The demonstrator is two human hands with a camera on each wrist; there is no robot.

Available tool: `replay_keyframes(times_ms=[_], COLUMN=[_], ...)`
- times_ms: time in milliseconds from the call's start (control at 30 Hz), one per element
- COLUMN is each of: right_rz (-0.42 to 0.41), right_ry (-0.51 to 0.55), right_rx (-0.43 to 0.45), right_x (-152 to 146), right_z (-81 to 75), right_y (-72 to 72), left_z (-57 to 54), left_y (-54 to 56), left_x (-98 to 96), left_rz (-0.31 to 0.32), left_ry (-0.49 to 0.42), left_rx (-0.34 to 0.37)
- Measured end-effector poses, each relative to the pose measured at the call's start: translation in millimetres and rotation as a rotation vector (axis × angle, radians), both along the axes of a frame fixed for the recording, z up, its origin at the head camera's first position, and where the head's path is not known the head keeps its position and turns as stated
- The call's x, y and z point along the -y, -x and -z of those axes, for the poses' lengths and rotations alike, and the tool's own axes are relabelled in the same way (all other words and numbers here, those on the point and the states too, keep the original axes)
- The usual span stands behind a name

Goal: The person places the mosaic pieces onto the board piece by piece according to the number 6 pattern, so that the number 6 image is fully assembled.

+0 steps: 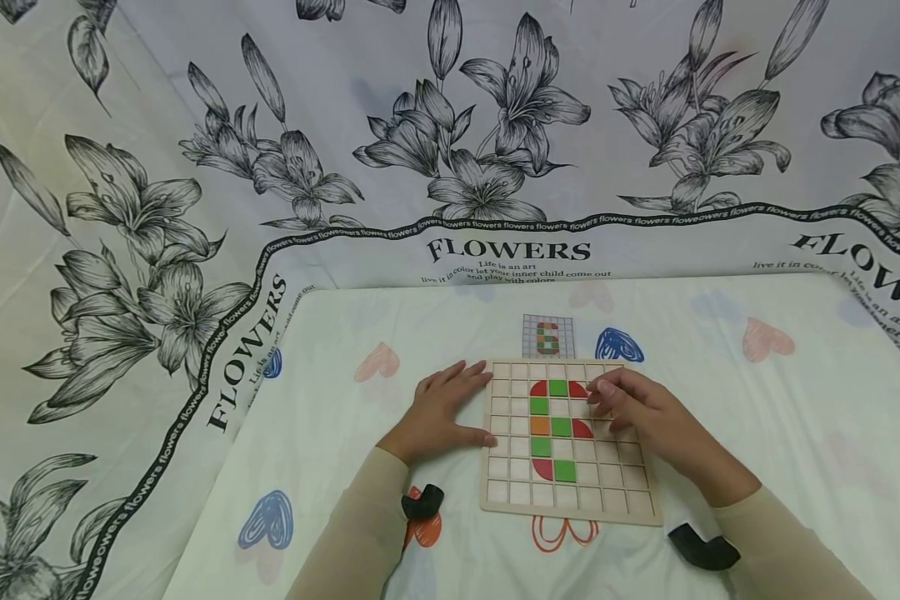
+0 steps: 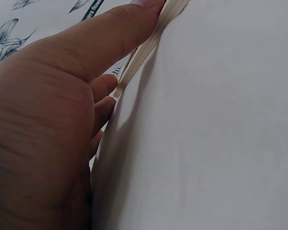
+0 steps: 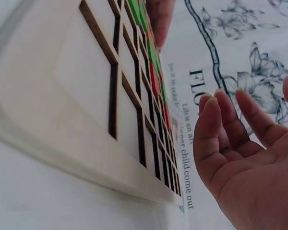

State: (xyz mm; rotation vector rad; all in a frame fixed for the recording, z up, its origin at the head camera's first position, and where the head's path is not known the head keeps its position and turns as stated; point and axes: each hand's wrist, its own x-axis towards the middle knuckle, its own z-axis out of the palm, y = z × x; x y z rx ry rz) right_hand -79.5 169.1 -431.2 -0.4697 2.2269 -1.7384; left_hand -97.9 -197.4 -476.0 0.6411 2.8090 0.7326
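Note:
A wooden grid board [image 1: 510,495] lies on the cloth. In its cells sit several green squares [image 1: 565,472], red quarter-round tiles [image 1: 543,470] and an orange square [image 1: 540,426]. My left hand [image 1: 438,414] rests against the board's left edge, thumb and fingers spread apart; the left wrist view has the thumb [image 2: 120,33] at the wooden rim. Over the board's right side hovers my right hand [image 1: 642,414], its fingertips close to the red tile [image 1: 577,389] at the top right. In the right wrist view, the fingers [image 3: 211,124] bend loosely, with nothing visible between them.
Behind the board lies a small pattern card [image 1: 547,336] showing a coloured shape on a grid. A white cloth [image 1: 330,500] printed with hearts covers the table. A curtain [image 1: 390,200] with black flower drawings hangs behind and to the left.

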Motion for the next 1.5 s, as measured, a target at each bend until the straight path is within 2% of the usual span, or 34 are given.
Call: replay_keyframes(times_ms=[300, 667, 1067, 1500], right_rz=[0.019, 0.063, 0.094, 0.164], right_ry=[-0.021, -0.076, -0.104, -0.154], right_rx=[-0.072, -0.080, -0.114, -0.071], right_x=[-9.9, -23.9, -50.5, -79.6], right_z=[-6.2, -8.3, 0.4, 11.8], right_y=[-0.2, -1.2, -7.0, -11.5], left_z=[1.8, 1.7, -0.4, -1.6], left_y=[-0.1, -0.4, -0.8, -0.6], left_x=[-0.4, -0.5, -3.0, -1.3], left_rz=[-0.014, -0.018, -0.021, -0.009], left_ry=[0.009, 0.010, 0.007, -0.005], left_rx=[0.009, 0.016, 0.027, 0.018])
